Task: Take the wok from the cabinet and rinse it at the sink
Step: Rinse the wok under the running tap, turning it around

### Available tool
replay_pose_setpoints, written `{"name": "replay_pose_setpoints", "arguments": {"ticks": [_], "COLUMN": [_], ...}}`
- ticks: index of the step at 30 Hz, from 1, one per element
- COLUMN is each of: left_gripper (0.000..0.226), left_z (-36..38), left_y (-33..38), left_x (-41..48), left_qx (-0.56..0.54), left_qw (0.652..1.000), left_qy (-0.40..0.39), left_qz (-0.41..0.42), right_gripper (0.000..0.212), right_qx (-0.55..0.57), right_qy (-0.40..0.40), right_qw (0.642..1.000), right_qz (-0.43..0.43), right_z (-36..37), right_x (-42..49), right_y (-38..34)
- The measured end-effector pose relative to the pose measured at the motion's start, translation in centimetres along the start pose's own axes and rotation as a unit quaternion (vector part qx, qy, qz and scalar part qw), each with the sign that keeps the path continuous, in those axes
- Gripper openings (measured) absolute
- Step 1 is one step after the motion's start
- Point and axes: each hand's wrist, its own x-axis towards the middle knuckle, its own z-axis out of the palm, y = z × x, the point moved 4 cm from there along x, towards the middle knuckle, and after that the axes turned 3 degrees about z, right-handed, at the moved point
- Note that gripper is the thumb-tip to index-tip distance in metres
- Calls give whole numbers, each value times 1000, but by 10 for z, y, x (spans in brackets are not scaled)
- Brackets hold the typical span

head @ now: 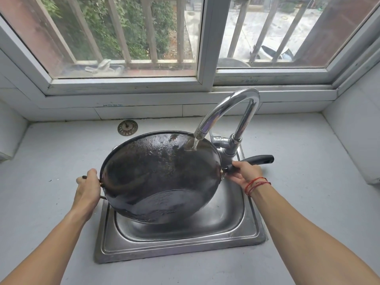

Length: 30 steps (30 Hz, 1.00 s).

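A large black wok (158,175) is tilted toward me over the steel sink (181,241), its inside wet and shiny. Water runs from the chrome faucet (230,112) onto the wok's upper right inner wall. My left hand (87,189) grips the small loop handle on the wok's left rim. My right hand (245,172) grips the base of the long black handle (260,159), which points to the right past the faucet's base.
A round metal sink strainer (127,127) lies on the grey counter (51,161) behind the sink. White tiled walls close in the counter on the left and right. A barred window (127,38) runs along the back above the sill.
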Motion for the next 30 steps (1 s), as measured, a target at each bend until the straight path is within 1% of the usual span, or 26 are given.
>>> {"name": "replay_pose_setpoints", "arguments": {"ticks": [6, 11, 15, 19, 22, 27, 30], "left_gripper": [72, 72, 79, 79, 85, 100, 102], "left_z": [11, 27, 39, 49, 55, 69, 78], "left_y": [3, 8, 13, 24, 29, 27, 18], "left_x": [-3, -8, -11, -20, -24, -11, 8], "left_qx": [14, 17, 35, 50, 47, 51, 34], "left_qw": [1000, 999, 998, 997, 997, 996, 995], "left_qy": [-11, -32, -47, -54, -58, -69, -75], "left_qz": [13, 22, 21, 30, 35, 38, 48], "right_gripper": [11, 9, 11, 10, 10, 10, 8], "right_qx": [9, 19, 29, 38, 41, 39, 43], "right_qy": [11, 26, 39, 45, 53, 65, 66], "right_qw": [1000, 999, 999, 998, 998, 997, 997], "right_qz": [-6, -4, -7, -3, -1, -1, -4], "right_z": [-13, -33, -49, -65, -74, -88, -93], "right_x": [-3, -2, -1, 0, 1, 3, 4], "right_y": [-2, -3, -5, -5, -4, -3, -3]}}
